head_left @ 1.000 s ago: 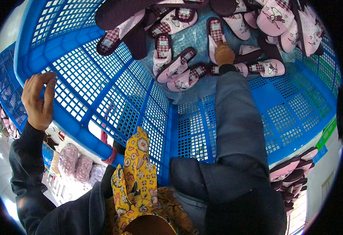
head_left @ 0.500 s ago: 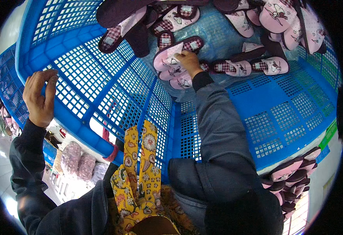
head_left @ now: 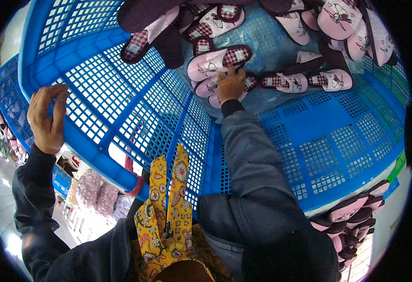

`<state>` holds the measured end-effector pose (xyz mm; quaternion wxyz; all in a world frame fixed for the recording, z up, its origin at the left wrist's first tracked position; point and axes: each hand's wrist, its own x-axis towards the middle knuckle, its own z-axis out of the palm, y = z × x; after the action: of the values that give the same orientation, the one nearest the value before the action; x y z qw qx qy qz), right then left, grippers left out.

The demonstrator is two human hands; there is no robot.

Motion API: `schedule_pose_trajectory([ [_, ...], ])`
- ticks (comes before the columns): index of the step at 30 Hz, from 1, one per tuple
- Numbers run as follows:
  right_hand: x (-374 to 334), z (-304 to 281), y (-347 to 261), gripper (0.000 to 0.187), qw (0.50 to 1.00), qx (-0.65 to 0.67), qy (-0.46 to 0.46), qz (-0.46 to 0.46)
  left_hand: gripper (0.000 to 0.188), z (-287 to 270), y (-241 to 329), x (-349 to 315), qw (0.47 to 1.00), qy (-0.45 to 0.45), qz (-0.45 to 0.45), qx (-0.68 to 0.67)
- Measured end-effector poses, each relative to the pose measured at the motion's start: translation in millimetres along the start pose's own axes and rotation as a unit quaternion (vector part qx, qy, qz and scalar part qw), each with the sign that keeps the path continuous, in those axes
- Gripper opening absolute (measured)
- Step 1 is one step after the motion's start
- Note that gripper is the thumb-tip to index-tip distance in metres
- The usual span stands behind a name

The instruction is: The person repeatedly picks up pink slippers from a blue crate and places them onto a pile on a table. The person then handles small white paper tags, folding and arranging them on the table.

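Observation:
My left hand (head_left: 47,120) is curled over the rim of a large blue plastic basket (head_left: 81,127) with lattice walls. Inside the basket, my right hand (head_left: 231,85) reaches to a small heap of slippers. Its bent fingers grip the near edge of the top slipper (head_left: 208,65), which is pink with a printed cartoon animal and a dark checked insole. More pink slippers (head_left: 206,88) lie under it, partly covered by my hand. Two slippers (head_left: 337,80) lie side by side to the right. Clear bluish plastic sheeting (head_left: 257,35) lies beneath them.
Several dark-soled slippers (head_left: 342,21) are piled along the far side of the basket. Outside it, more slippers (head_left: 352,218) are stacked at the lower right. Filled clear bags (head_left: 89,188) stand beyond the rim at lower left, and another blue basket (head_left: 11,98) is at far left.
My right hand has shifted from the top slipper's toe to its near edge by the insole. That slipper has turned slightly. My left hand stays on the rim.

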<state>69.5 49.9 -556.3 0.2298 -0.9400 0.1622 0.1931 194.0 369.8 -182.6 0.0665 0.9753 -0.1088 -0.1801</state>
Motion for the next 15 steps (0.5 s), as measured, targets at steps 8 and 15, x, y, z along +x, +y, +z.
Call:
schedule_pose_trajectory([
  [8, 21, 32, 35, 0.044, 0.948, 0.271, -0.165, 0.007, 0.014, 4, -4, -2, 0.999, 0.040, 0.007, -0.017],
  [15, -7, 14, 10, 0.037, 0.950, 0.269, -0.147, 0.054, 0.017, 7, -6, -3, 0.998, 0.061, -0.002, 0.009],
])
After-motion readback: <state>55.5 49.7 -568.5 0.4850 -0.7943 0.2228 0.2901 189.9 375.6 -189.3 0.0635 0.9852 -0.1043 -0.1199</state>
